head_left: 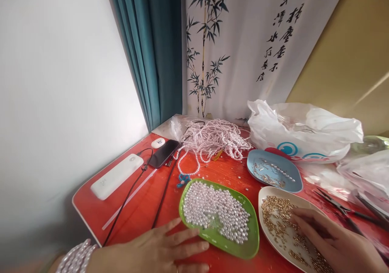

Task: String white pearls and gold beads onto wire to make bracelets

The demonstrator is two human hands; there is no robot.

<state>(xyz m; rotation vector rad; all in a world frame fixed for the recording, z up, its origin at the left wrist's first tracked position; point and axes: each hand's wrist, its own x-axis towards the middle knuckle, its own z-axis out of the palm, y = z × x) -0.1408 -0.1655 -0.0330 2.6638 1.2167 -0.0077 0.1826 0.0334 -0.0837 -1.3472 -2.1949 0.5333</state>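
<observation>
My left hand (pixel 165 244) lies with its fingers spread beside the green plate (pixel 255 240), fingertips at its near left rim. White pearl beads (pixel 212 204) fill much of that plate, with a bare patch near its front edge. To the right, my right hand (pixel 331 234) reaches over a white plate (pixel 263 192) of small gold beads (pixel 275 208). Its thumb and fingers come together in a pinch at the beads; anything between the fingertips is too small to make out. A pearl bracelet (pixel 74 259) wraps my left wrist.
Behind the plates lie heaped pearl strands (pixel 215 137) and a blue plate (pixel 257 159) of small metal pieces. A white plastic bag (pixel 304 131) stands back right, scissors (pixel 334 202) at right. A power bank (pixel 117 175), cables and a phone (pixel 164 153) occupy the left.
</observation>
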